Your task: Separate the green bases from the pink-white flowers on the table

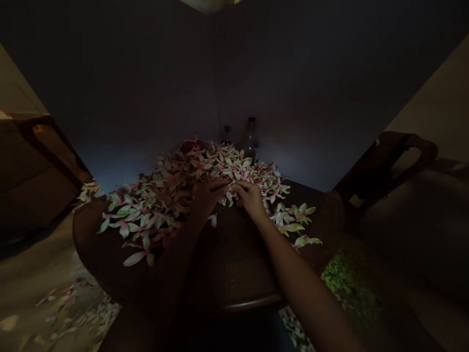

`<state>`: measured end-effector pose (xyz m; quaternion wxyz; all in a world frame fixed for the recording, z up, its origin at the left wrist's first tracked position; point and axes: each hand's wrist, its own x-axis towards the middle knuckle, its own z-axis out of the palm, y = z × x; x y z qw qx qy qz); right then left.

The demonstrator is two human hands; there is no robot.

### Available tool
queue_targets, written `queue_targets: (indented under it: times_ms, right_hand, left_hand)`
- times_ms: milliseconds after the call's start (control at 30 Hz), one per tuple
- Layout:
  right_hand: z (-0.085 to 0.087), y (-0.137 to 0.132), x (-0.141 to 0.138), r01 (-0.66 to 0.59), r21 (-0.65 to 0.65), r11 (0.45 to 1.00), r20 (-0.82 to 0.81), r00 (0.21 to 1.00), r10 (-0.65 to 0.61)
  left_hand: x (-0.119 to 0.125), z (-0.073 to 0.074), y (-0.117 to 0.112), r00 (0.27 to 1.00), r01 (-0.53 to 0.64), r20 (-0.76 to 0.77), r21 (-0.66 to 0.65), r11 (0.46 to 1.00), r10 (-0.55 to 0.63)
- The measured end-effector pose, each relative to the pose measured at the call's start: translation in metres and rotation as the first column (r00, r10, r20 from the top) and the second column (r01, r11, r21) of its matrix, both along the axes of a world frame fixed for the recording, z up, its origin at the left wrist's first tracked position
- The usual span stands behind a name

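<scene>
Right forearm (304, 288) and left forearm (179, 254) cross a round wooden tabletop (242, 274) toward a heap of pink-and-white blossoms (172, 195). Left hand (208, 198) and right hand (249, 198) lie half-closed at the heap's near edge, fingertips almost meeting among the petals; whether either holds a petal cannot be told. Beyond the hands, a glass bottle (250, 139) stands before a dark wall (110, 73). Wooden chair backs (388, 166) flank the tabletop, and fallen blossoms (69, 308) lie on the floor (32, 264), below and left of the hands.

A dim home dining area is shown, marked by a round wooden desk (238, 264), a wooden chair (388, 164), a second chair (46, 156) and a plain wall (311, 73).
</scene>
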<state>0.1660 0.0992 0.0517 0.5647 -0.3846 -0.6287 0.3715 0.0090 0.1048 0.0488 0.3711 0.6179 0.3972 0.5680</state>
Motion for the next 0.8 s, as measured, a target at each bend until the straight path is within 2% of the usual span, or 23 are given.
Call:
queue_targets:
  times_ms: [67, 200, 333, 667, 800]
  right_hand:
    - [0.000, 0.001, -0.001, -0.011, 0.007, 1.000, 0.005, 1.000, 0.011]
    - [0.000, 0.003, -0.004, -0.017, -0.021, 1.000, -0.069, 0.997, 0.016]
    - [0.001, 0.002, -0.004, -0.005, -0.070, 0.998, -0.087, 0.996, -0.001]
    - [0.001, 0.000, 0.001, 0.020, -0.069, 0.997, -0.053, 0.998, -0.024]
    - [0.003, 0.000, 0.002, 0.006, -0.053, 0.999, -0.043, 0.999, -0.008]
  left_hand:
    - [0.001, 0.001, -0.001, 1.000, -0.019, -0.005, 0.012, 1.000, 0.019]
    - [0.001, 0.006, -0.006, 0.985, -0.099, -0.130, 0.116, 0.988, 0.114]
    - [0.002, 0.011, -0.011, 0.965, -0.141, -0.199, 0.162, 0.977, 0.173]
    - [0.004, 0.011, -0.011, 0.968, -0.150, -0.172, 0.196, 0.969, 0.185]
    - [0.004, 0.011, -0.012, 0.978, -0.135, -0.142, 0.142, 0.981, 0.155]
